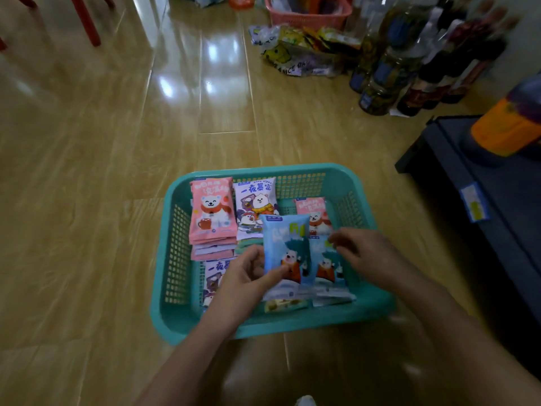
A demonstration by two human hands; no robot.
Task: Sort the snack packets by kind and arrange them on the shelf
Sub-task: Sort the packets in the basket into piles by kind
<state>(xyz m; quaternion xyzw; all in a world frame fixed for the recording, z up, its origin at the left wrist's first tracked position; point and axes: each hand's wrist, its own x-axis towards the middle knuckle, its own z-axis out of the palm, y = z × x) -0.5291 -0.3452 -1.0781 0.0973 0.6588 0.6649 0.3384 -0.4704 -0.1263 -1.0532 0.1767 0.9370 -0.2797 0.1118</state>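
Snack packets sit in the teal basket (345, 177) on the floor, a pink stack (211, 213) at its far left. Your left hand (248, 276) pinches a blue packet (288, 250) upright; your right hand (361, 253) hovers beside it, fingers loosely curled, gripping nothing

Left hand (243, 279) pinching a blue bear packet (287, 250) upright over a teal basket (187, 253) of pink stacked packets (211, 212), right hand (360, 253) hovering beside, fingers loosely curled.
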